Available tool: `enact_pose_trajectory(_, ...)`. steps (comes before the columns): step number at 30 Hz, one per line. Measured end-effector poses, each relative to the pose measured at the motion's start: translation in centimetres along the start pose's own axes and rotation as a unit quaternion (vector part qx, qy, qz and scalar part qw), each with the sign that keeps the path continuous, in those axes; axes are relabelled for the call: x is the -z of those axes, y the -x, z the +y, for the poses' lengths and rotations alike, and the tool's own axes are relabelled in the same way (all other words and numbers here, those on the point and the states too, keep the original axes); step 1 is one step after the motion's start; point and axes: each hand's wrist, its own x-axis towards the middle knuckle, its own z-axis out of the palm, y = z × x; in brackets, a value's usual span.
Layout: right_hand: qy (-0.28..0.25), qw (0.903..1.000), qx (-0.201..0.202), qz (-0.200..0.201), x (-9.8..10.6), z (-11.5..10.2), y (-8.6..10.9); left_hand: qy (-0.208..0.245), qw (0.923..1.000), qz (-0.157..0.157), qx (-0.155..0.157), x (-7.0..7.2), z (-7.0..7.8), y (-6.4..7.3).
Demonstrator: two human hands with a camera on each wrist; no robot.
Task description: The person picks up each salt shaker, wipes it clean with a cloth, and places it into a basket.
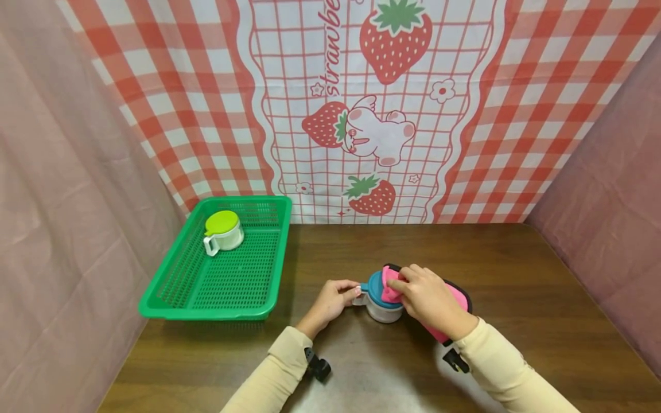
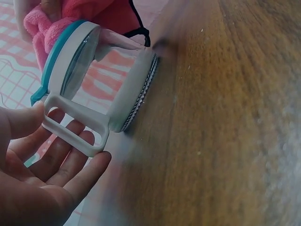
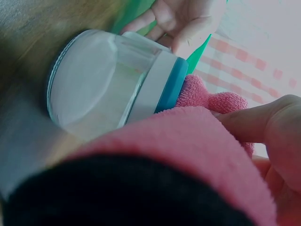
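Note:
A clear seasoning jar (image 1: 384, 313) with a blue lid (image 1: 377, 288) and a white side handle (image 2: 77, 125) stands upright on the table. My left hand (image 1: 333, 304) pinches the handle, thumb at its top by the lid and fingers behind it. Pale contents fill the bottom of the jar (image 3: 87, 77). In my right hand (image 1: 430, 298) is a bunched pink cloth (image 1: 391, 284) with black edging, pressed onto the lid. The rest of the cloth (image 3: 174, 136) hangs beneath that hand and covers part of the jar in the right wrist view.
On the left of the wooden table (image 1: 496, 269) sits a green plastic basket (image 1: 281, 252). Inside it, near the back left, is a similar jar with a lime-green lid (image 1: 222, 222). A checked strawberry-print curtain (image 1: 382, 137) closes off the back; pink cloth hangs on both sides.

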Motion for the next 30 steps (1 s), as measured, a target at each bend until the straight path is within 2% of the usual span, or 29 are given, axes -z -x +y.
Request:
enact_pose_trajectory(10, 0.001, 0.9999, 0.000, -0.013, -0.5, -0.7, -0.8, 0.010, 0.9998, -0.015, 0.002, 0.1, 0.1, 0.1)
enact_pose_trajectory(17, 0.005, 0.9997, -0.009, -0.023, -1.0, -0.9, -1.5, -0.004, 0.9999, -0.013, 0.003, 0.0, 0.2, 0.1)
enact_pose_trajectory(25, 0.005, 0.9991, -0.017, -0.039, -1.2, -0.8, -2.5, -0.017, 0.9996, -0.021, -0.012, 0.2, 0.8, 0.2)
enact_pose_trajectory(30, 0.013, 0.9986, -0.016, -0.048, -1.3, -0.6, -2.9, -0.014, 0.9996, -0.022, -0.010, 0.1, 0.4, 0.1)
